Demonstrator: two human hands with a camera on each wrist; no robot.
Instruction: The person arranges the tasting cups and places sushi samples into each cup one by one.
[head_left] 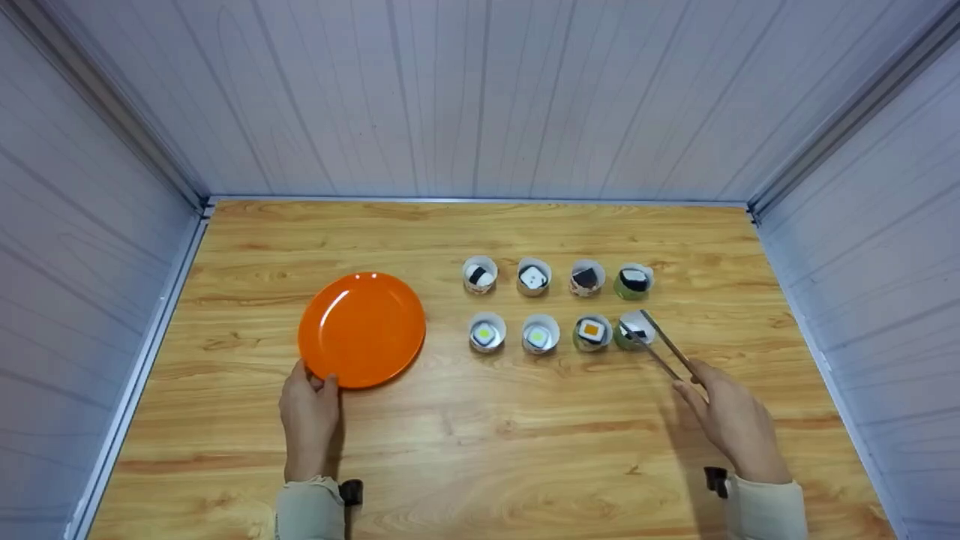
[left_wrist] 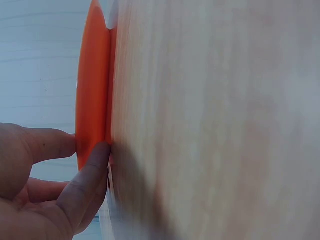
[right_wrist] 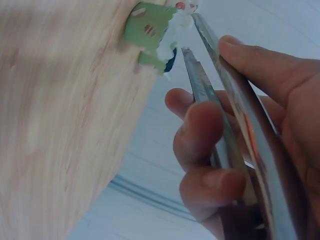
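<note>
My left hand pinches the near-left rim of a round orange plate lying on the table. In the left wrist view, the thumb and fingers are on either side of the plate's edge. My right hand holds metal tongs, their two arms apart. Their tips are over the front-right paper cup, green outside and white inside, with a small black and white piece in it. From the head view I cannot tell whether the tips touch the piece; in the right wrist view a gap shows between them.
Several more small paper cups stand in two rows, each with a small piece inside: one orange-topped, two yellow-green-topped, others black and white. Pale panel walls enclose the wooden table at the back and sides.
</note>
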